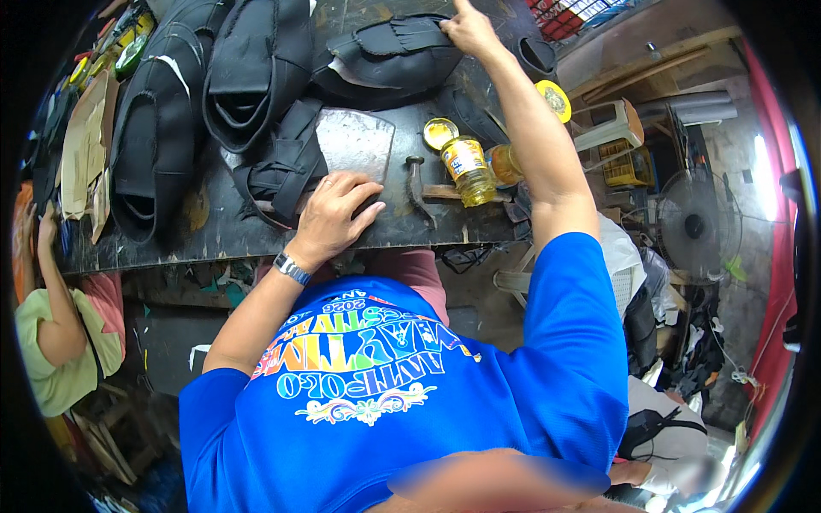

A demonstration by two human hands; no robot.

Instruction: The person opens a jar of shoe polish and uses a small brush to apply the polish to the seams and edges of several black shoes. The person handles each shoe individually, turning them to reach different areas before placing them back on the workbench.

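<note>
My left hand (335, 215) rests near the table's front edge, fingers loosely bent and thumb apart, beside a black strappy shoe upper (286, 162). A worn, greyish flat plate (355, 145) lies just beyond its fingertips. At the far side, my right hand (472, 32) is stretched out, thumb and a finger apart, touching or right beside the end of a stack of black shoe uppers (393, 56). The top edge cuts off part of that hand. A hammer (416, 188) lies between my arms, next to a glass jar of yellow stuff (468, 171).
More black shoe uppers (256, 64) are piled at the left, with brown cardboard pieces (88, 154) beyond them. A yellow-filled lid (440, 134) lies by the jar. Another person's arm (56, 282) reaches in at far left. A stool (609, 132) and a fan (691, 224) stand right.
</note>
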